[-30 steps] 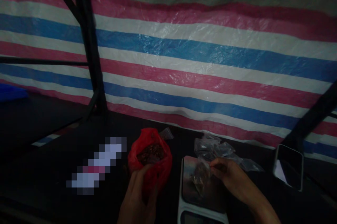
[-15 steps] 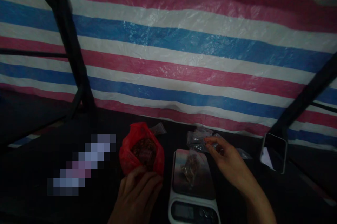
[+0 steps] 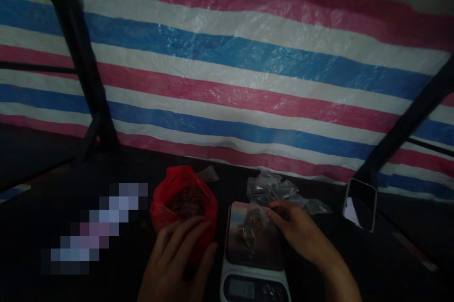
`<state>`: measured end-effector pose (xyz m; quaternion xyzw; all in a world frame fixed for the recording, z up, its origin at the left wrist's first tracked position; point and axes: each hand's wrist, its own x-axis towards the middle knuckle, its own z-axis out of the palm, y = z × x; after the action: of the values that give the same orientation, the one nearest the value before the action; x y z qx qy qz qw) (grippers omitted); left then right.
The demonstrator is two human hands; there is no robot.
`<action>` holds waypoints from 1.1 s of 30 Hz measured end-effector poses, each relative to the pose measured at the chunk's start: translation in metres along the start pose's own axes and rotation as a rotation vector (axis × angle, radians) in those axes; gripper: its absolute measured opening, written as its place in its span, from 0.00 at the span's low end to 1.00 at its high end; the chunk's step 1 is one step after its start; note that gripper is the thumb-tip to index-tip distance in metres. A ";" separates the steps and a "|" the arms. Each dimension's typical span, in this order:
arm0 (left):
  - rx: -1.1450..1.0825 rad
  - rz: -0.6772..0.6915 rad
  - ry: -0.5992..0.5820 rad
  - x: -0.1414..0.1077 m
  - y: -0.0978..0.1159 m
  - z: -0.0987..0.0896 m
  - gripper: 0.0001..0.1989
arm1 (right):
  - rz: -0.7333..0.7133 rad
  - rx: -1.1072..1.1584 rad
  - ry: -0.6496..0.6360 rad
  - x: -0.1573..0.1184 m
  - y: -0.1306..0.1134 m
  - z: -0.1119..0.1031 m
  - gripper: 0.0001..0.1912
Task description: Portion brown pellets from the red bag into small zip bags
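A red plastic bag (image 3: 209,207) stands with its mouth open and small brown pieces (image 3: 186,198) inside. My left hand (image 3: 177,250) lies over its near side, fingers stretched and thumb apart. To the right is a white kitchen scale (image 3: 227,271) with a lit display. A small clear plastic bag (image 3: 251,228) with brown contents rests on its weighing plate (image 3: 236,250). At the plate's far right corner, my right hand (image 3: 301,231) has its thumb and index finger pinched on that small bag's upper edge.
Several clear plastic bags (image 3: 269,184) lie in a pile behind the scale, and another bag (image 3: 209,174) lies behind the red one. A phone (image 3: 360,205) leans at the right. Black frame poles (image 3: 83,75) stand before a striped tarp (image 3: 248,75). A blurred patch covers the left.
My right hand has come down from beside the pile to the small bag on the scale. My left hand's fingers have spread over the red bag. The view has shifted slightly.
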<state>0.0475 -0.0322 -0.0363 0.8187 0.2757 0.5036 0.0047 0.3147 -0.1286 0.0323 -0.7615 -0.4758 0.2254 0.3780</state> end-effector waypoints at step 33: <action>0.003 -0.620 -0.102 0.007 -0.013 0.005 0.19 | -0.143 0.234 0.176 0.061 -0.120 0.145 0.08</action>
<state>0.0486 -0.0170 -0.0369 0.7199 0.5125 0.4359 0.1706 0.1728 0.0096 0.0395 -0.6932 -0.4643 0.1841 0.5196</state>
